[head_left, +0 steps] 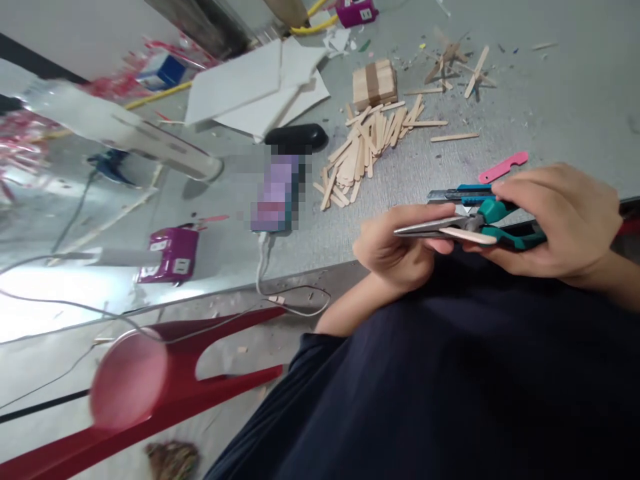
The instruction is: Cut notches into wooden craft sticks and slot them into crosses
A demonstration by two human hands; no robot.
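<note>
My right hand (560,220) is closed around the green handles of a pair of long-nose pliers (505,212), whose metal jaws point left. A short pale wooden craft stick (470,236) lies across the near side of the jaws. My left hand (397,250) is closed, thumb and fingers pinched behind the jaws at the stick's left end; its exact grip is partly covered by the pliers. Just beyond the pliers rests a blue utility knife (460,194) on the table. A pink-handled piece (503,167) lies past it.
Loose craft sticks (367,147) are heaped on the grey table (565,107), beside a banded bundle (375,83). Glued stick shapes (450,60) stand at the back. White boards (235,83), a black case (295,138), a cabled phone (275,193) and a red stool (175,360) are leftward.
</note>
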